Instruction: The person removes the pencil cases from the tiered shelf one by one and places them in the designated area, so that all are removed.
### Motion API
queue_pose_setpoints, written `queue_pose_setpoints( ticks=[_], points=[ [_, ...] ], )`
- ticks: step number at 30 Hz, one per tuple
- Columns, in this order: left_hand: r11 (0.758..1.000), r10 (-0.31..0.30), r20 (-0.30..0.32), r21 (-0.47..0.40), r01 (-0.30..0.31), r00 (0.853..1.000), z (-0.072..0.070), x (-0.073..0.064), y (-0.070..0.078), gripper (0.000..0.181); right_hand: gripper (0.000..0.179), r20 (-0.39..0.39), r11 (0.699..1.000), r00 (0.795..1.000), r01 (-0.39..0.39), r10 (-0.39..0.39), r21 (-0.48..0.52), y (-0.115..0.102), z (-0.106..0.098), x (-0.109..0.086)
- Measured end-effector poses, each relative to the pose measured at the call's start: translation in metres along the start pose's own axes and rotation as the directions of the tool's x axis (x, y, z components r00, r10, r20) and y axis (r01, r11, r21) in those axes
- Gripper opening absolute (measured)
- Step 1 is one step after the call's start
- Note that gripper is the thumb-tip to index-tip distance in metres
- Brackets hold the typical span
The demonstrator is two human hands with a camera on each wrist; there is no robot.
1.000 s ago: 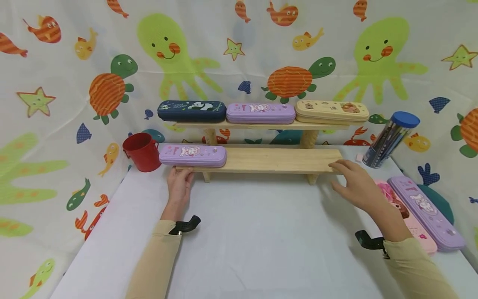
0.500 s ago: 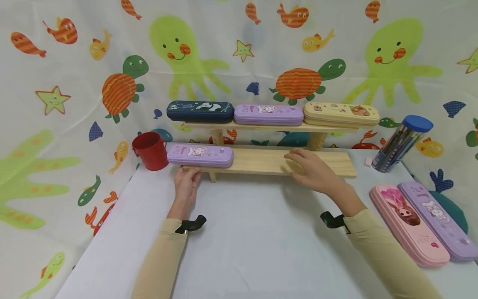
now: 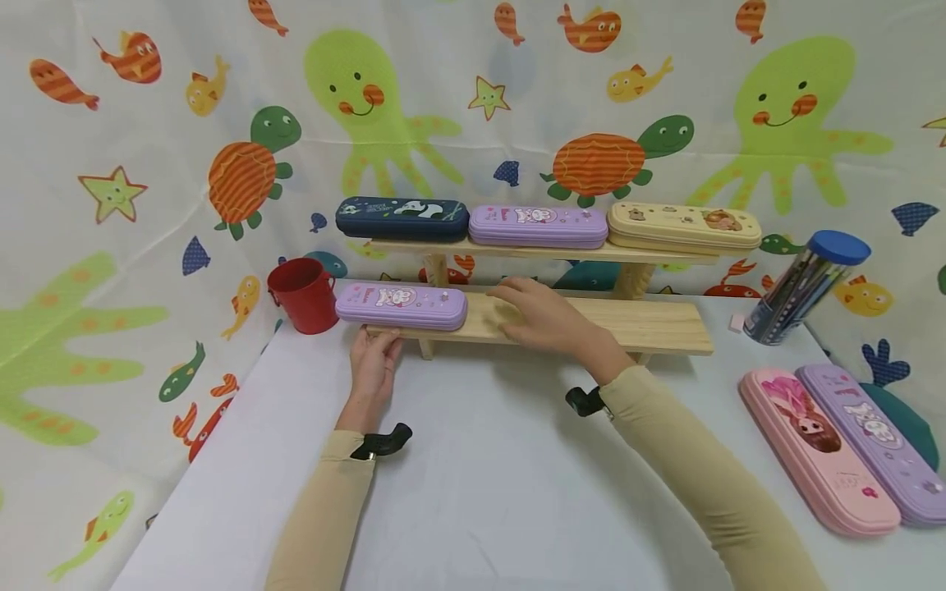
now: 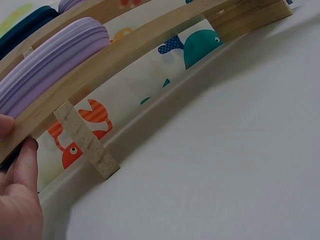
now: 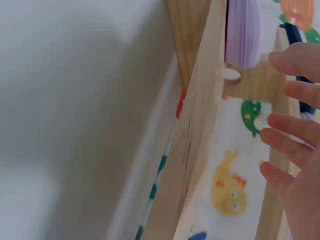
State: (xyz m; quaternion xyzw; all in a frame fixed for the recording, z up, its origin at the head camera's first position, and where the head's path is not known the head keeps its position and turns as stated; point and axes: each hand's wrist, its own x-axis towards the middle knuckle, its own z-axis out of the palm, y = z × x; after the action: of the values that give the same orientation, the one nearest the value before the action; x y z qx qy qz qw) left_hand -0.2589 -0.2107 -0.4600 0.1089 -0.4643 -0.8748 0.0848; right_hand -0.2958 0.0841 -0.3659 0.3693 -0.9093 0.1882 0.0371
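Observation:
A two-tier wooden shelf (image 3: 650, 326) stands against the patterned cloth. My left hand (image 3: 373, 373) grips the left end of its lower board, the thumb over the edge and the fingers beneath in the left wrist view. Just above that hand lies a purple pencil case (image 3: 401, 309) with a cartoon rabbit print. My right hand (image 3: 548, 320) is over the lower board to the right of this case, fingers spread and holding nothing. In the right wrist view the case's end (image 5: 243, 40) shows a little apart from the fingertips.
A navy pencil case (image 3: 402, 220), a second purple case (image 3: 538, 227) and a cream case (image 3: 684, 228) line the upper board. Left stands a red bucket (image 3: 305, 297); right, a blue-lidded pen tube (image 3: 801, 287). Pink (image 3: 820, 451) and purple (image 3: 879, 443) cases lie on the table.
My right hand has moved left along the lower board, from its right end toward the purple pencil case. The left hand keeps its grip. The head view has shifted slightly.

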Motion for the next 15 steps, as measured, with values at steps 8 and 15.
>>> queue_pose_setpoints(
  ticks=[8, 15],
  points=[
    [1.000, -0.018, -0.013, 0.001, 0.018, 1.000, -0.003, 0.001, 0.001, 0.052, 0.058, 0.045, 0.999, 0.998, 0.050, -0.051, 0.019, -0.025, 0.015, 0.041],
    [1.000, -0.007, -0.013, -0.008, 0.007, 1.000, -0.002, 0.002, -0.001, 0.051, 0.065, 0.065, 0.992, 0.992, 0.115, -0.112, -0.043, -0.049, 0.029, 0.062]
  ],
)
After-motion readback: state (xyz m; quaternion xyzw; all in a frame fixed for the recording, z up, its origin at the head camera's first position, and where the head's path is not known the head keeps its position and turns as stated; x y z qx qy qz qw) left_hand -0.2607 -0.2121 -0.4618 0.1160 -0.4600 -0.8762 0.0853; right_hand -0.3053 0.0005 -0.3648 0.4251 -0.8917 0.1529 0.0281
